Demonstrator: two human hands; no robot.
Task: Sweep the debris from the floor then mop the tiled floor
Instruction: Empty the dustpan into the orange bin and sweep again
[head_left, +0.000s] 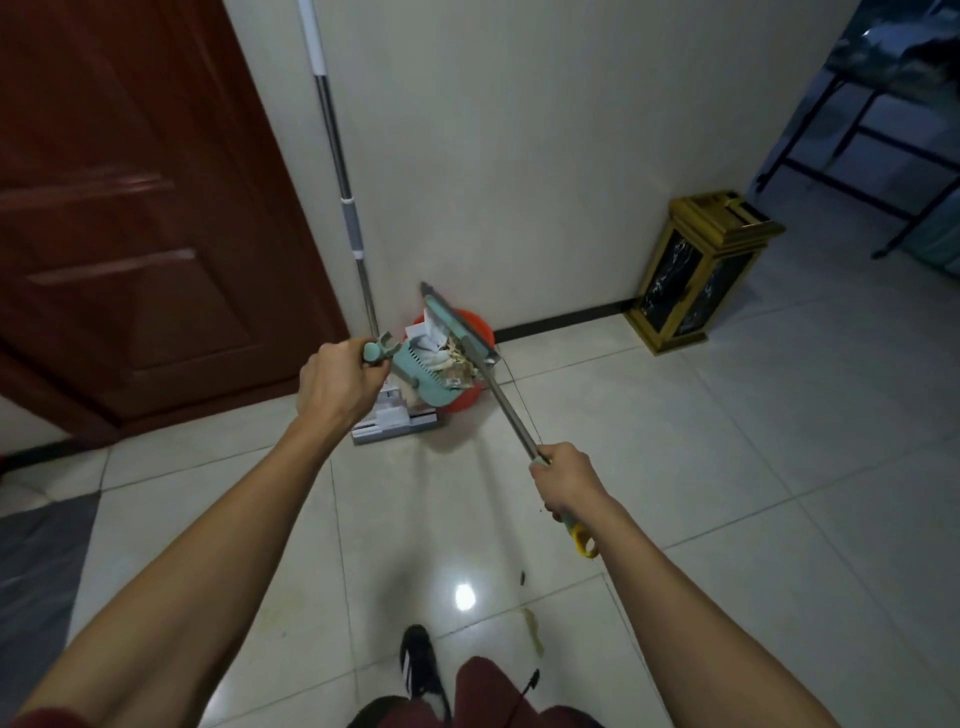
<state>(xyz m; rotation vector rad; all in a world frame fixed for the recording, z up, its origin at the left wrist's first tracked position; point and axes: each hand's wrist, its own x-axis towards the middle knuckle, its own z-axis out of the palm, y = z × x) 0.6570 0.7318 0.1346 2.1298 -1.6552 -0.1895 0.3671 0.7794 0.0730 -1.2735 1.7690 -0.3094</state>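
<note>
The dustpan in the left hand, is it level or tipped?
Tipped. The dustpan slants over the red bin, debris at its lower edge against the broom head.

A home hallway: glossy tiled floor, brown panelled door far left, gold-trimmed bin by the wall.

Glossy tiled floor — plastic dustpan
</note>
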